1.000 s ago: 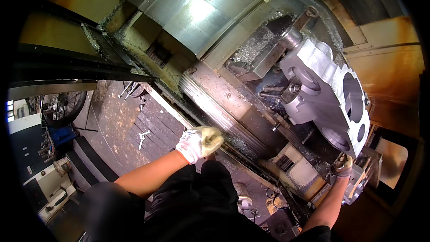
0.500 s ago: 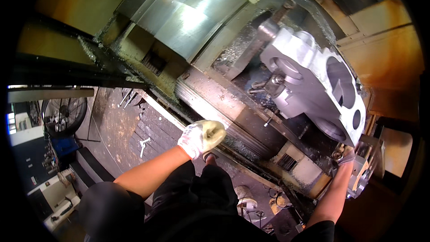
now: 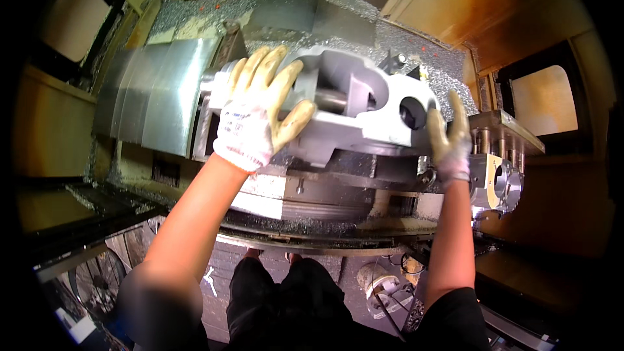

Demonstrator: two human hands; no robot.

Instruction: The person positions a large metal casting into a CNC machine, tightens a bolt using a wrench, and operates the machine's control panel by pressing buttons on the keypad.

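Observation:
A large grey metal casting (image 3: 383, 120) with rounded bores lies across the machine's fixture (image 3: 351, 175) in front of me. Over its left end my left hand (image 3: 257, 107), in a white glove with yellowish palm coating, is spread with thumb and fingers apart. Beside the casting's right end is my right hand (image 3: 452, 143), gloved too, its fingers stretched up and apart. Neither hand grips anything. Whether the left palm rests on the casting or hovers just above it, I cannot tell. The left glove hides part of the casting.
Metal shavings (image 3: 448, 78) lie behind the casting. Sloped steel covers (image 3: 159, 101) stand at left. At right is a block with round holes (image 3: 497, 182) below a plate (image 3: 507, 130). The machine's front sill (image 3: 312, 240) runs before my legs; a wrench (image 3: 209, 281) lies on the floor.
The view has turned, and the casting now lies crosswise. My left hand has moved from near my legs to the casting, its curled fingers spreading. My right hand has opened beside the casting's right end.

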